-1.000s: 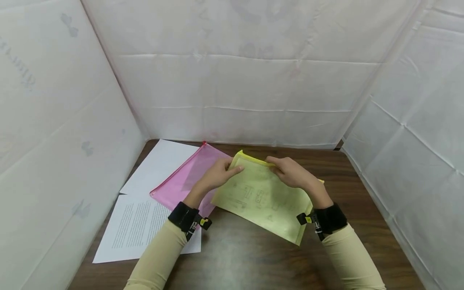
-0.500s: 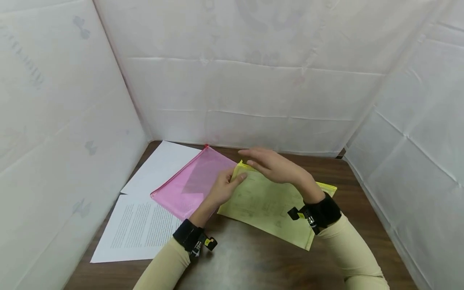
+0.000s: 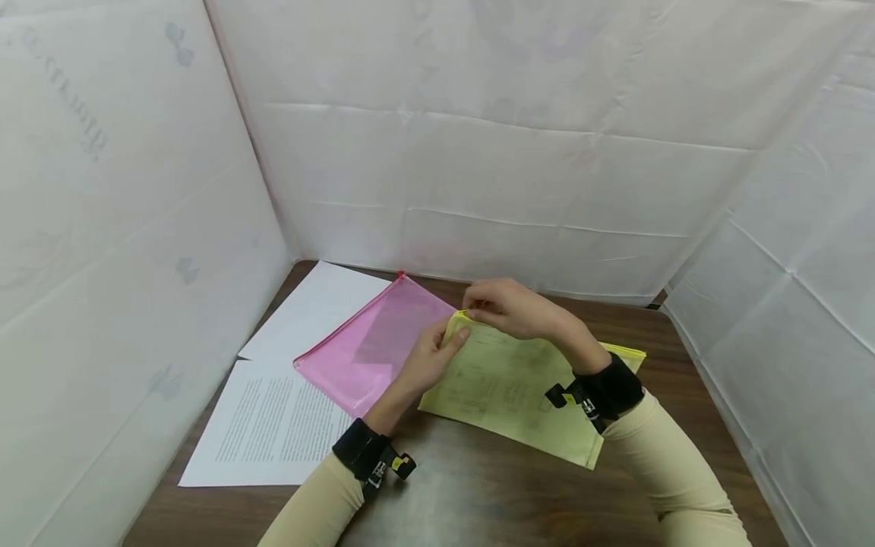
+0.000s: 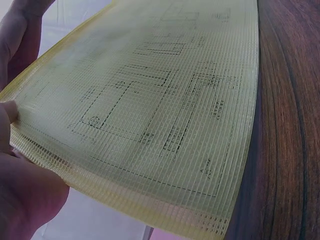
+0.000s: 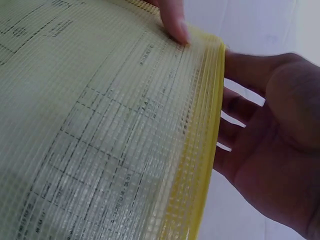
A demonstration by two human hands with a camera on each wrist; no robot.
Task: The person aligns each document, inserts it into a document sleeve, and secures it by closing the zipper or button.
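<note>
Holding: left hand point(image 3: 429, 357) pinches yellow mesh pouch point(image 3: 519, 391) at its left corner.
Right hand point(image 3: 509, 308): fingertips seemingly pinching the zipper edge.
Pouch position: on table point(image 3: 478, 486), overlapping pink pouch point(image 3: 372, 342).

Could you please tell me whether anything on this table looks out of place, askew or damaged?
Nothing looks damaged or spilled. The yellow mesh pouch lies askew, its far corner lifted by the left hand and right hand. The pink pouch overlaps two loose paper sheets.

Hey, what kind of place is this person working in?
Probably a makeshift recording booth: a wooden table walled by white sheeting, with mesh zip pouches, yellow and pink, and printed papers.
</note>
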